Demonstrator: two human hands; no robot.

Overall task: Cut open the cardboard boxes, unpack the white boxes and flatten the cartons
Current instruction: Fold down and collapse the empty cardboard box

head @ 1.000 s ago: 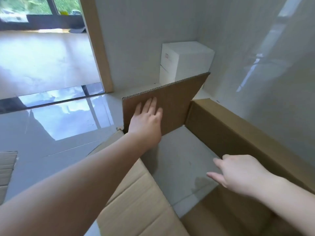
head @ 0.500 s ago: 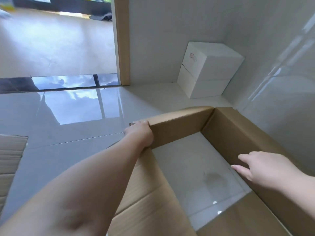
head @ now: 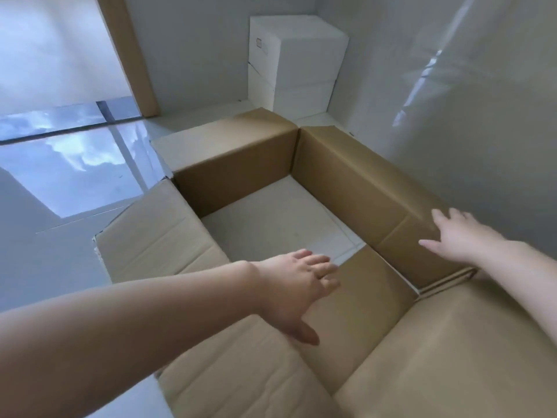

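Standing open on the glossy floor (head: 75,267), the carton (head: 241,164) was the landmark of the scene, a bottomless brown shell with pale tile showing through its middle. Left of the carton, the floor mirrored sky and cloud, and a wooden door frame (head: 132,55) rose beyond its far left corner. The carton's left flap (head: 150,236) lay folded outward and flat. Over the carton's near left wall the left hand (head: 297,286) reached in, fingers spread and nearly straight, thumb pointing back toward the person, grasping nothing; whether it touched the cardboard could not be told. Beyond the carton's far wall, two white boxes (head: 301,55) were stacked one on the other in the corner of the white walls. At the carton's right wall the right hand (head: 458,233) lay with fingers extended and slightly splayed against the folded top edge, palm toward the cardboard, holding nothing.
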